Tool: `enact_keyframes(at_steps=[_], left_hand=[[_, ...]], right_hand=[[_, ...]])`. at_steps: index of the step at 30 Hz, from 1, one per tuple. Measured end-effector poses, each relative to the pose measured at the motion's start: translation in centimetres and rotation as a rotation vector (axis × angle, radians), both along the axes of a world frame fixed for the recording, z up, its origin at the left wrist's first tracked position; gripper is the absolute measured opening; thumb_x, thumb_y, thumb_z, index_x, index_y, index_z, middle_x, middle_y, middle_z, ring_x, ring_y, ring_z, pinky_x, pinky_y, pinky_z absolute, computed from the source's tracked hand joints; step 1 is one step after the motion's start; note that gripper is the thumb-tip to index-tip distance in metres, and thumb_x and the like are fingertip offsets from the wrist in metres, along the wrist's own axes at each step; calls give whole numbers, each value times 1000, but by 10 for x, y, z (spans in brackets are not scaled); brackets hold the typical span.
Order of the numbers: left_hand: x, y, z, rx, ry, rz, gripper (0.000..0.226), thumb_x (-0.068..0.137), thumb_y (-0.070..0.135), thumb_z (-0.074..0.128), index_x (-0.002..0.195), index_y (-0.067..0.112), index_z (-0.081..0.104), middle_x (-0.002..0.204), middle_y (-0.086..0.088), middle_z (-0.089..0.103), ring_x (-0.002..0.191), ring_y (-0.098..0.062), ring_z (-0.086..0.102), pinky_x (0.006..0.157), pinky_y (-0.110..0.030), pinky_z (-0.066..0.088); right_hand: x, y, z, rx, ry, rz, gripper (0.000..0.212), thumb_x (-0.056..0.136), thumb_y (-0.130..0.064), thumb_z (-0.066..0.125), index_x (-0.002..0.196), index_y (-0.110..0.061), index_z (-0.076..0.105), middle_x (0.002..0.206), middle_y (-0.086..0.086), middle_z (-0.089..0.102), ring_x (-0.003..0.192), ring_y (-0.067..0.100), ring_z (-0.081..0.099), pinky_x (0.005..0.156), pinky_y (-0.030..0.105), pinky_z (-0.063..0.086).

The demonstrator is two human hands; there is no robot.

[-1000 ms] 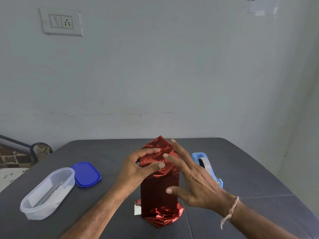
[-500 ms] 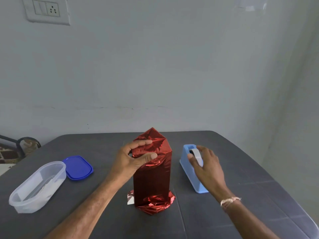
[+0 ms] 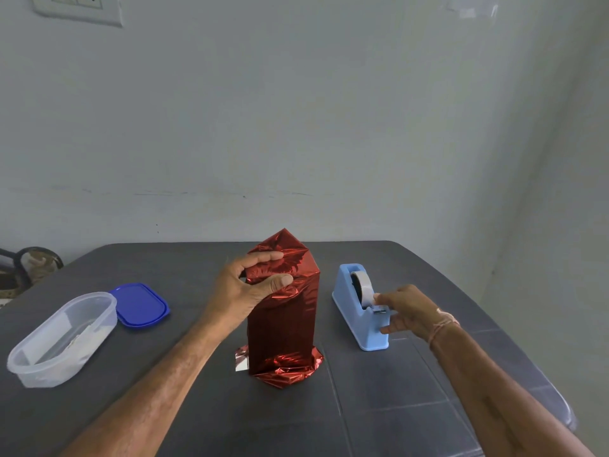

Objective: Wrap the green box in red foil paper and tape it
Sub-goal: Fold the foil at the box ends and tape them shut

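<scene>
Dark grey table (image 3: 379, 407): fills lower half of frame, grey wall behind. Box wrapped in red foil paper (image 3: 283, 328): frame ctr, standing upright on table, top folded to a peak, foil crumpled and flared at base; green of box not visible. Clear plastic container (image 3: 62, 338): lower left, lidless, some pale contents, can't tell what. Light blue tape dispenser (image 3: 361, 308): right of ctr, near wrapped box but apart, w/ tape roll (image 3: 361, 286) seated in it. Blue lid (image 3: 140, 305): left of ctr, flat on table, just behind container. Left hand (image 3: 244, 291): clamped on upper part of foil, thumb on the front fold, fingers round the top. Right hand (image 3: 410, 310): at dispenser's near end, fingertips pinched on the tape end by the cutter; thread band on wrist. Wall switch plate (image 3: 77, 8): upper left corner, cut off by frame edge.
</scene>
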State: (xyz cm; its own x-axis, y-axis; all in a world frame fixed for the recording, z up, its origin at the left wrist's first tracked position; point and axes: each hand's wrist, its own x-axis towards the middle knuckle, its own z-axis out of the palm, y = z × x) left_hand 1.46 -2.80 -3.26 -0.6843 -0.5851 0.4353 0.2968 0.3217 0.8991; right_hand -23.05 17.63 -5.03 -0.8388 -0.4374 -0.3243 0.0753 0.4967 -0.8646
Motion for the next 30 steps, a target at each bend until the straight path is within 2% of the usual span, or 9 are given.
enact_keyframes(at_steps=[4,9,12,14,19,22,25,27,30], left_hand=[[0,-1,-2,10,3,2,46,71,19,86,116,14,75,107,7,78,100,-10,75,87,-17,57],[0,-1,-2,16,2,-7,49,70,22,85,117,14,74,105,7,79,99,-11,75,89,-22,59],[0,1,-2,20,17,-2,50,69,21,85,117,12,74,106,7,79,98,-10,75,86,-20,59],[0,1,-2,13,18,3,49,70,20,85,117,12,74,107,5,79,99,-11,75,88,-20,58],[1,1,-1,9,9,-6,49,70,22,85,117,14,74,107,7,78,100,-11,75,89,-23,59],[1,1,-1,9,10,-8,48,70,22,84,117,14,74,107,8,78,100,-10,75,87,-21,59],[0,2,-1,10,7,-8,48,70,22,84,116,15,74,106,9,78,99,-9,75,88,-20,58],[1,2,-1,11,3,-11,47,70,23,84,115,17,74,106,12,78,98,-7,75,87,-19,58],[1,1,-1,2,-3,-1,47,70,24,84,116,17,74,107,12,78,99,-8,74,87,-20,59]], right_hand=[[4,2,-1,-109,-74,-38,41,95,-12,71,130,8,59,133,22,56,105,44,67,66,50,64],[13,6,-11,-209,-117,-106,45,92,-14,72,130,4,57,130,19,56,107,41,66,66,48,64],[20,10,-20,-258,-81,-120,21,93,-15,70,106,0,65,122,19,61,107,38,66,78,51,63],[23,12,-24,-291,-58,-137,14,93,-14,69,98,-1,66,118,19,62,103,34,66,77,49,64],[29,16,-34,-329,-53,-175,23,92,-13,71,105,3,63,118,16,58,105,31,62,70,40,63],[32,19,-40,-377,-58,-198,29,92,-12,71,111,6,59,123,17,55,111,33,61,80,44,63],[35,22,-47,-415,-68,-195,20,93,-10,71,101,4,60,124,19,55,114,34,60,88,47,61],[37,24,-53,-445,-73,-183,17,93,-12,73,91,2,63,123,21,58,113,33,62,86,45,61],[39,26,-62,-495,-80,-177,23,92,-21,75,92,0,66,117,18,63,116,33,64,79,37,64]])
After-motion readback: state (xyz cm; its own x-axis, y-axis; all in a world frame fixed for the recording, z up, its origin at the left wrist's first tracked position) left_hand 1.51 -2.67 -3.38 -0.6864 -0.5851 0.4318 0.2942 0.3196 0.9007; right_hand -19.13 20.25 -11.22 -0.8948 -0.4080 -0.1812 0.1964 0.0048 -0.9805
